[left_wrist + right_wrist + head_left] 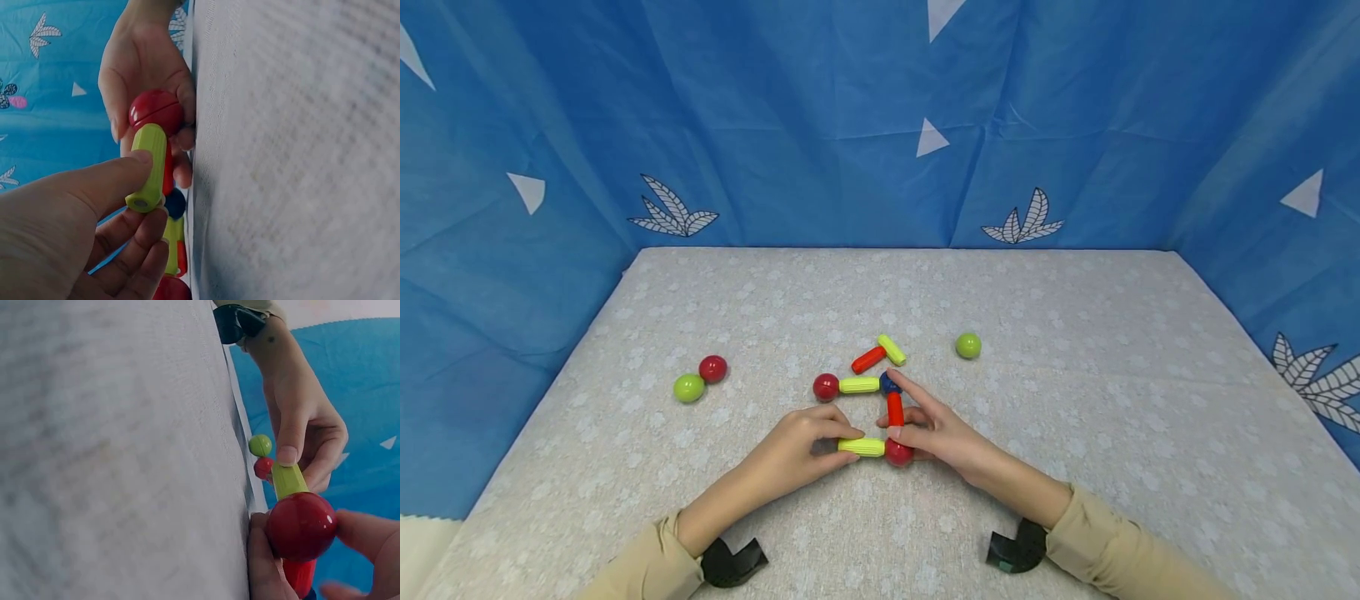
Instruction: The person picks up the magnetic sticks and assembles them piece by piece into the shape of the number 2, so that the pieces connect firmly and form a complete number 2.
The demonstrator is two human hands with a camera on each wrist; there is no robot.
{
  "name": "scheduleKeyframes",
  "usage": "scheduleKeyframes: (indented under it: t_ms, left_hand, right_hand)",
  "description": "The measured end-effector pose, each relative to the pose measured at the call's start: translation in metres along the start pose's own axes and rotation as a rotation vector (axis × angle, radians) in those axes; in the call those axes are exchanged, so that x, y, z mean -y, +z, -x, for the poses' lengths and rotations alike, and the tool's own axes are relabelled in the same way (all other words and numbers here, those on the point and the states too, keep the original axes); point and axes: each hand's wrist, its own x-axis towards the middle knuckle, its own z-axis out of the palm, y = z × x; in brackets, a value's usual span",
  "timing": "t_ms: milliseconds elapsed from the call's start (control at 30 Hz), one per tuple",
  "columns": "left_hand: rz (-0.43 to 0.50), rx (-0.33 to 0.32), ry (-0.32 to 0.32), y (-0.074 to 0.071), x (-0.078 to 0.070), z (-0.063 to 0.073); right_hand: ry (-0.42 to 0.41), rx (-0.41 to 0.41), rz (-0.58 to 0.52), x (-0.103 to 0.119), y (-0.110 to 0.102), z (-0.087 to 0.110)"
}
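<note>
My left hand [808, 442] pinches a yellow-green ribbed rod [862, 447] between thumb and fingers. The rod's other end meets a red ball [898, 452]. My right hand [943, 432] holds that ball, thumb on one side and fingers on the other, as the right wrist view shows. From the ball a red rod [895, 410] runs away to a dark blue ball [890, 382], where the right index fingertip reaches. A second yellow-green rod [859, 385] leads left from the blue ball to another red ball [826, 387], giving a three-sided shape.
Just behind the shape lie a loose red rod [868, 360] and a loose yellow-green rod [891, 350]. A green ball [968, 346] sits behind to the right. Off to the left, a green ball [688, 387] and a red ball [712, 368] lie close together. Blue cloth [880, 125] surrounds the table.
</note>
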Motion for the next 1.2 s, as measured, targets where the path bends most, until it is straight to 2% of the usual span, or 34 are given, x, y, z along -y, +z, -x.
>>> scheduleKeyframes:
  t_ms: [167, 267, 467, 733, 1033, 1200]
  left_hand:
    - [-0.001, -0.015, 0.005, -0.001, 0.0, 0.0]
    - [0.011, -0.026, 0.006, -0.001, 0.001, 0.0]
    - [0.028, -0.043, 0.0, -0.001, 0.002, 0.0]
    - [0.037, -0.035, -0.01, -0.002, 0.005, 0.0]
    - [0.052, -0.045, -0.002, -0.002, 0.005, -0.002]
    - [0.086, -0.033, -0.029, 0.003, 0.002, 0.001]
  right_hand:
    - [-0.035, 0.105, 0.074, 0.001, 0.0, 0.002]
    - [-0.046, 0.123, 0.08, -0.001, 0.0, 0.001]
    - [-0.049, 0.076, 0.106, -0.004, 0.004, 0.0]
    - [-0.052, 0.02, 0.108, -0.003, 0.007, -0.001]
    - [-0.049, -0.019, 0.119, -0.004, 0.008, 0.0]
    - [-0.074, -0.035, 0.133, -0.008, 0.014, 0.005]
